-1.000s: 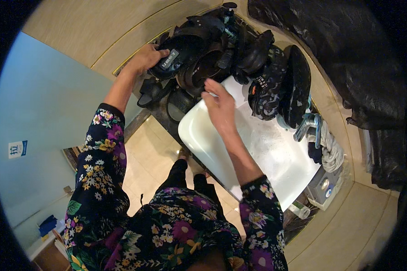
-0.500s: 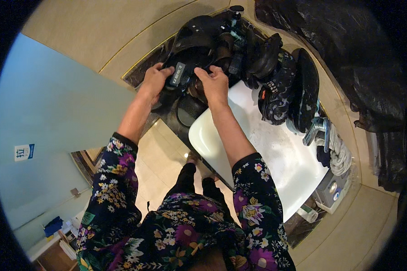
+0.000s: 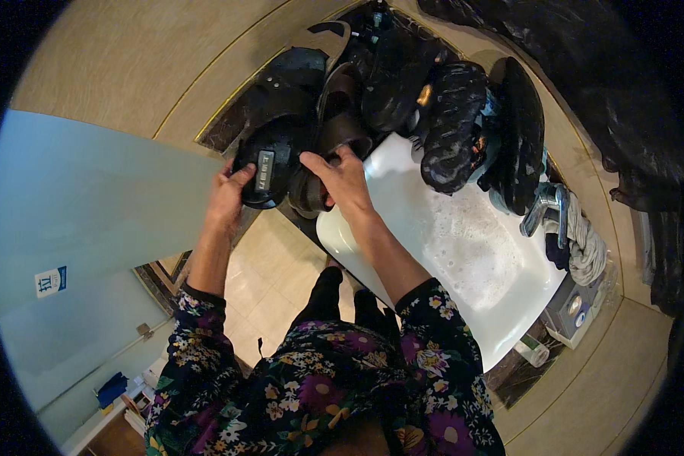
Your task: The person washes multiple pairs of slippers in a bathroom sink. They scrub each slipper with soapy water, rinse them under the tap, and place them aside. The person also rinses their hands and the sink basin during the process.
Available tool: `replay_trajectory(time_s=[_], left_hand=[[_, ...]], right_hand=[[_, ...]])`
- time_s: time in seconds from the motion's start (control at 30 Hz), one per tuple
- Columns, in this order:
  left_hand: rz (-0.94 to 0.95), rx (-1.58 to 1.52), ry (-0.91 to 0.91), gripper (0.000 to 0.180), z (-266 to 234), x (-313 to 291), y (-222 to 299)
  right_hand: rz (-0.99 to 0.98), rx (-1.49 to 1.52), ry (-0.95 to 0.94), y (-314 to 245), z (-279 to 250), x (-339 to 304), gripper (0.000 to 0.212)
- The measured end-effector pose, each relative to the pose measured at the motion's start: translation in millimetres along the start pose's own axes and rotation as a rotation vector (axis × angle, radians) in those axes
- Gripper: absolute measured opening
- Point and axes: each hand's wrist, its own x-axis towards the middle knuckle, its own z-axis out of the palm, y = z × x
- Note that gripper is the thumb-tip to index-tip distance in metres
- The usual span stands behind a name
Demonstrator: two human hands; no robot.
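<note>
A wet black slipper (image 3: 285, 140) with a grey label on its strap is held between my hands at the basin's left end. My left hand (image 3: 226, 199) grips its left side, thumb on top beside the label. My right hand (image 3: 348, 182) has its thumb at the slipper's right edge; its other fingers are partly hidden. Right beside that hand, overlapping it in view, is a brown sandal (image 3: 346, 125). Several wet black shoes, among them one with a knobbly sole (image 3: 452, 137), crowd the basin's back rim.
The white basin (image 3: 395, 182) holds foamy water (image 3: 482, 247). A metal faucet (image 3: 549, 209), a grey cloth (image 3: 585, 247) and a grey box (image 3: 574, 311) sit along its right side. Black plastic sheeting (image 3: 570, 83) hangs at the upper right. A pale blue door (image 3: 91, 205) stands left.
Both hands have drawn the black slipper toward me and slightly left. The brown sandal and more of the foam now show more plainly, and the view has shifted.
</note>
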Motion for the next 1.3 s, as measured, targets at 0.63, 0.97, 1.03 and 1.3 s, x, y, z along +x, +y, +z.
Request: replay_trajectory(time_s=[0.63, 0.97, 1.03, 1.3], left_hand=[[0.365, 0.104, -0.004, 0.054, 34.9, -95.3, 12.9], [0.286, -0.114, -0.168, 0.044, 29.9, -90.0, 28.4], [0.317, -0.124, -0.185, 0.043, 36.1, -91.2, 28.8], [0.192, -0.094, -0.280, 0.064, 75.4, -117.8, -4.9]], right_hand=[[-0.386, 0.175, 0.176, 16.7, 31.9, -7.6, 0.019], [-0.302, 0.201, 0.056, -3.3, 17.0, -24.8, 0.021], [-0.266, 0.181, 0.044, -9.1, 3.0, -29.5, 0.021], [-0.351, -0.394, -0.080, 21.4, -101.0, -88.2, 0.020]])
